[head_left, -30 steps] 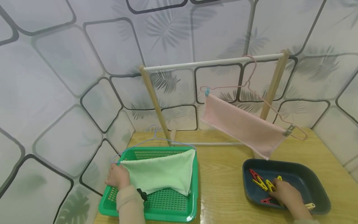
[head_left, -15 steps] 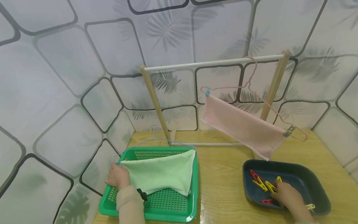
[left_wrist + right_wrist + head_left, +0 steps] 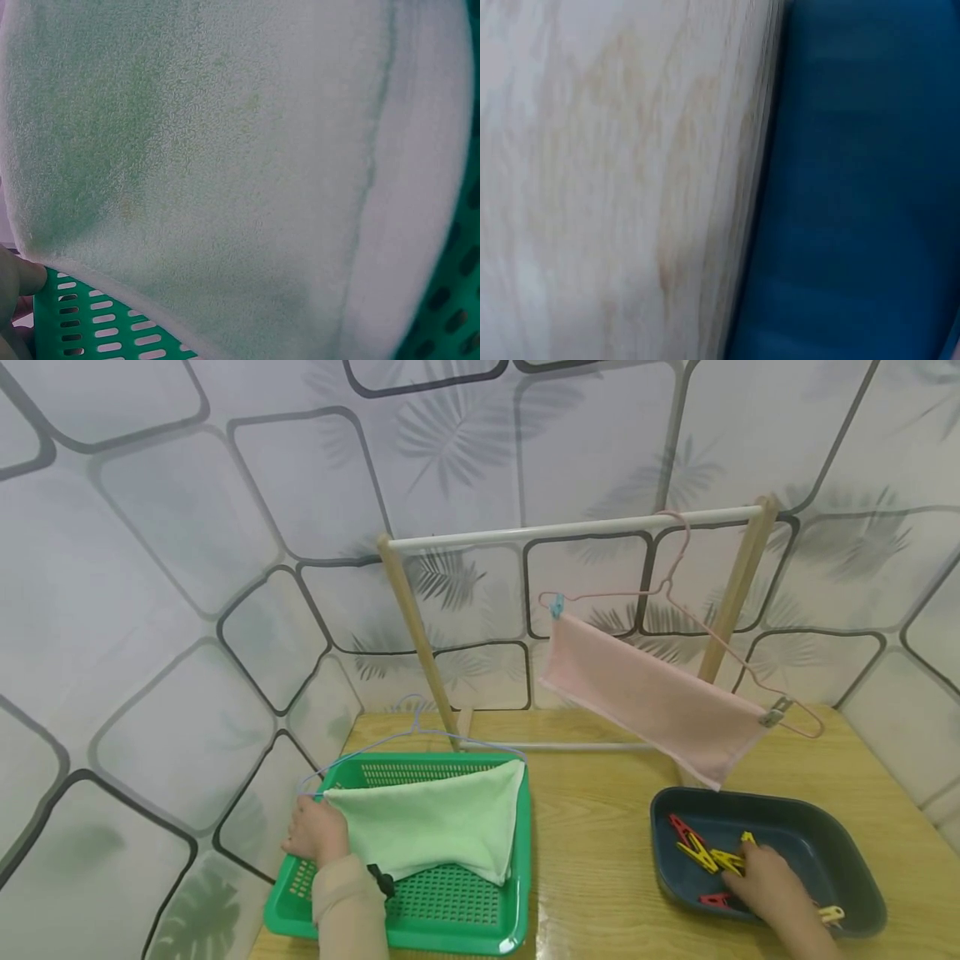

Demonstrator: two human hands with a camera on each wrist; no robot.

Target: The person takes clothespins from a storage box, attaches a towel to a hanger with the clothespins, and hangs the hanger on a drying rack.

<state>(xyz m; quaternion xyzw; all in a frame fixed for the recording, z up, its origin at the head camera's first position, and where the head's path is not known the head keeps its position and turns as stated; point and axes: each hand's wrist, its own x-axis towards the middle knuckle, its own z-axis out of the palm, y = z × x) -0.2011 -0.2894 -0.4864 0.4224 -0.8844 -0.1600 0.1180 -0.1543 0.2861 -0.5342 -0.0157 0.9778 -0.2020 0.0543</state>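
My left hand [image 3: 318,832] grips the upper left corner of a folded light green towel [image 3: 431,818], right at the left end of a thin blue hanger [image 3: 375,745]. In the left wrist view the towel [image 3: 225,150] fills most of the picture, with fingertips [image 3: 28,276] at its corner. Inside a dark blue basin [image 3: 813,827], my right hand [image 3: 772,883] has its thumb and finger around one end of a yellow clothespin [image 3: 724,861]. Other red and yellow clothespins lie beside it. The right wrist view shows only the basin [image 3: 855,187] and wood.
The towel lies over a green basket [image 3: 522,860]. Behind stands a wooden rack with a white rail [image 3: 510,536]. A pink hanger [image 3: 678,556] hangs there, a pink towel [image 3: 645,693] clipped to it, reaching down near the basin's back rim.
My right hand has shifted slightly in the basin, and the yellow clothespin by its fingers has turned a little flatter. The left hand and green towel have stayed in place.
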